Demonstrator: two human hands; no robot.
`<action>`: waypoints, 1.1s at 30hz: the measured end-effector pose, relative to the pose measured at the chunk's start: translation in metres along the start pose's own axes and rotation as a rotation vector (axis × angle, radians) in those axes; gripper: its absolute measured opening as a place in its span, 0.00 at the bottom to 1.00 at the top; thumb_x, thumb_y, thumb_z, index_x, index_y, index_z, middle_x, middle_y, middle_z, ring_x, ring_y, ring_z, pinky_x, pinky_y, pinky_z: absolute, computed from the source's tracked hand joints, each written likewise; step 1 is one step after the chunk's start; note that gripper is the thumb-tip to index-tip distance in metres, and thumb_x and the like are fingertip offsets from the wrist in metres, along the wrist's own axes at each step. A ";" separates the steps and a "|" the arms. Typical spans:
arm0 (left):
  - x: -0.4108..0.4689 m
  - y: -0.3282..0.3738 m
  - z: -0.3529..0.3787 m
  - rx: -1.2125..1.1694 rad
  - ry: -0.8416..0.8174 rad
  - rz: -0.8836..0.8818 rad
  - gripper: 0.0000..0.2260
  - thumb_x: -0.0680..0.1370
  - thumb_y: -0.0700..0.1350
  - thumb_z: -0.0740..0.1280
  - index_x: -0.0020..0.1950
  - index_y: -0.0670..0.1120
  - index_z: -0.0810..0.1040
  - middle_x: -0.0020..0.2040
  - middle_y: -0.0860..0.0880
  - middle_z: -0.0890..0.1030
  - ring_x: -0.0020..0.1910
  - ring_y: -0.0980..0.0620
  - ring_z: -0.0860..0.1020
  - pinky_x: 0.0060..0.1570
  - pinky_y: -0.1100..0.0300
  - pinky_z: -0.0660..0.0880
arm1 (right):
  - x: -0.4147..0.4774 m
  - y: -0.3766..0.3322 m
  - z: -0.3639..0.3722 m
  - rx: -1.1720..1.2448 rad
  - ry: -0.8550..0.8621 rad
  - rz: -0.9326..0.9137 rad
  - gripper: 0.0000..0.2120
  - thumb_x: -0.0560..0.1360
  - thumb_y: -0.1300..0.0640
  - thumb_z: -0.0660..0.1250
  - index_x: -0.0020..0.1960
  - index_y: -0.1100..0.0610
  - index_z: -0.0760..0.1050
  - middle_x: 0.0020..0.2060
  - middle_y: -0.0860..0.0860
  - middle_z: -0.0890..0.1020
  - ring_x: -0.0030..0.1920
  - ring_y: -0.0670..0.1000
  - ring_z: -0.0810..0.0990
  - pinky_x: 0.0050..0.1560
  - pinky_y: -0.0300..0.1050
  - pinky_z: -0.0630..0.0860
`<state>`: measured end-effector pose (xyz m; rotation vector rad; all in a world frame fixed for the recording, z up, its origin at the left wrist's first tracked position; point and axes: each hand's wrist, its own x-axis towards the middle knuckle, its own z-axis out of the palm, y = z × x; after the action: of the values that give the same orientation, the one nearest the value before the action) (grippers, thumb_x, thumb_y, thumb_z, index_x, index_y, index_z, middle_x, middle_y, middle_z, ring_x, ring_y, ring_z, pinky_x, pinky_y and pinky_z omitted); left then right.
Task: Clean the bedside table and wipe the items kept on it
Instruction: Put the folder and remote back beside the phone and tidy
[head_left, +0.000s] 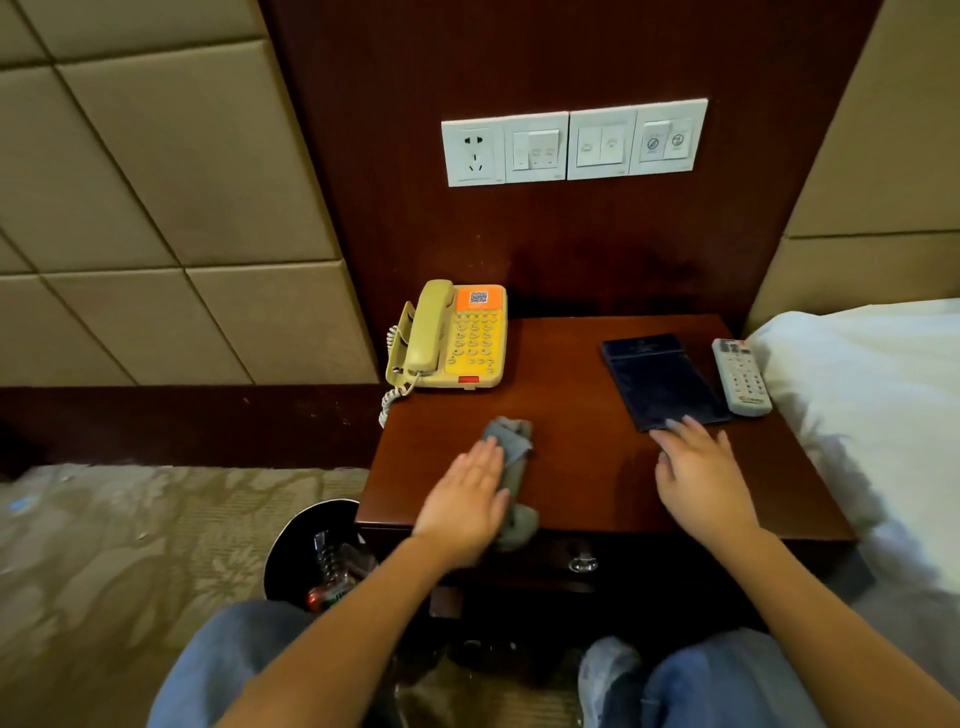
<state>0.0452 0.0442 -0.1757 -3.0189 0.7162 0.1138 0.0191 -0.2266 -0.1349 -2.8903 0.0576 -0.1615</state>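
Fingers (485, 460) on my left hand (465, 499) are straight and relaxed, pressing flat on the grey cloth (514, 441) near the front edge of the bedside table (582, 467). A flat palm covers more wood per swipe, I guess. Right hand (701, 478) is loose too, gripping nothing, fingertips (691, 428) touching the near end of the dark folder (660, 374), probably to slide it aside. Yellow phone (462, 338) sits back left, remote (740, 376) just beside the folder, next to the pillow (857, 395). Glossy dark wood, switch panel (574, 143) on the wall above, bin (306, 545) on the carpet.
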 end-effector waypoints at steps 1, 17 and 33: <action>-0.008 -0.019 0.000 -0.003 -0.001 -0.060 0.35 0.75 0.58 0.29 0.78 0.42 0.43 0.78 0.45 0.43 0.77 0.51 0.41 0.72 0.59 0.36 | 0.000 -0.006 -0.001 -0.028 -0.019 -0.026 0.20 0.81 0.57 0.54 0.73 0.54 0.65 0.74 0.52 0.64 0.77 0.51 0.53 0.75 0.55 0.48; 0.049 0.056 -0.006 -0.111 -0.002 -0.226 0.29 0.82 0.56 0.42 0.77 0.40 0.40 0.78 0.43 0.40 0.77 0.47 0.39 0.75 0.54 0.40 | 0.012 0.056 -0.008 -0.097 0.032 0.178 0.19 0.79 0.56 0.59 0.69 0.57 0.70 0.66 0.55 0.73 0.68 0.56 0.68 0.71 0.52 0.63; 0.251 0.049 -0.016 -0.213 0.038 -0.460 0.29 0.83 0.54 0.44 0.77 0.38 0.42 0.78 0.41 0.42 0.77 0.45 0.42 0.75 0.51 0.43 | 0.137 0.060 0.011 0.021 0.043 0.026 0.24 0.81 0.46 0.56 0.74 0.55 0.62 0.73 0.56 0.63 0.75 0.54 0.57 0.69 0.47 0.64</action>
<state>0.2480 -0.1127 -0.1807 -3.3001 -0.0048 0.1241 0.1552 -0.2898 -0.1457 -2.8642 0.1012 -0.2177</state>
